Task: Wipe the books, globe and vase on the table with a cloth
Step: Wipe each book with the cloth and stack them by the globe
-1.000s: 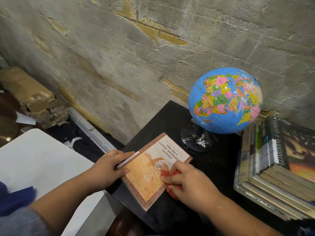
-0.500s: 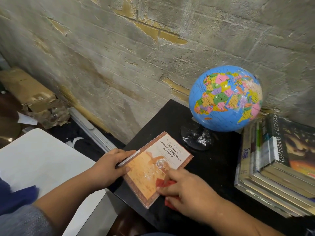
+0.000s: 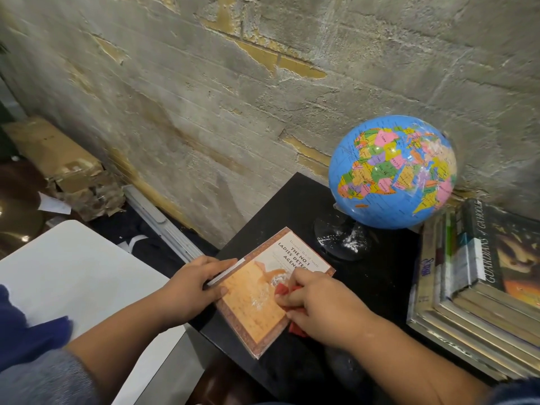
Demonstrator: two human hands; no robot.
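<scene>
The right hand [image 3: 318, 305] drags the pinched cloth [image 3: 285, 289] back up the book [image 3: 254, 314] to the dusty patch [image 3: 276, 279], left hand [image 3: 193, 285] gripping the edge; cover not clean yet

Paperback [image 3: 257, 311] cover, just in front of the globe [image 3: 391, 171] and to its left: "THE NO.1 LADIES' DETEC… AGEN…" in dark capitals; the ends of the last two words lie under the right hand [image 3: 324, 305].
Line above that title: small grey print, too faint to read.
Top book [image 3: 482, 249] of the stack of books [image 3: 467, 331], right of the globe: spine reads "GUARDIANS of GA'HOOL…".
Outer spine [image 3: 427, 270] of the stack: blue lettering, illegible.
Globe: country names, too small to read.
</scene>
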